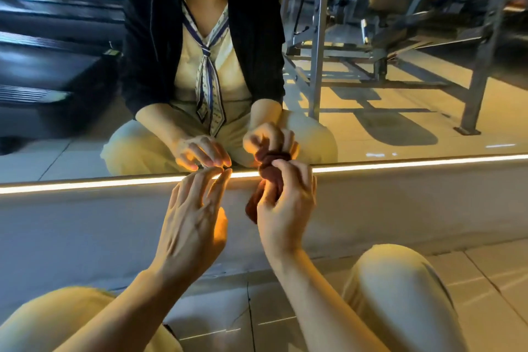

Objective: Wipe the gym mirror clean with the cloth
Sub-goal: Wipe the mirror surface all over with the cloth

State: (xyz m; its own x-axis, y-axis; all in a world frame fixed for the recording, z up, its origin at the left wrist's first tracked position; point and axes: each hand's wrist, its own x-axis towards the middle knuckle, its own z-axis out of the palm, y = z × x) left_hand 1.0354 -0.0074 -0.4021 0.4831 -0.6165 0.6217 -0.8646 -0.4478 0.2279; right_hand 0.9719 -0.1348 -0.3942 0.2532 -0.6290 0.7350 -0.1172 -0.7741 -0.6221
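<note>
Cloth [270,177] is bunched in the right hand, up against the mirror's [400,111] bottom edge by the light strip [85,185]. L to R: left hand [191,217] has fingers spread, tips touching the glass, holding nothing; right hand [288,203] has fingers curled round the wad. Soft, light, floppy (prob. better flattened under the palm), so grip mid-bundle w/ loose ends tucked in.

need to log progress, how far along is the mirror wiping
Done: nothing clearly; no wiped patch shows on the mirror. In hand: the right hand grips the bunched reddish cloth at the mirror's bottom edge, while the left hand's fingertips touch the lit strip. Left: seemingly the whole glass above.
</note>
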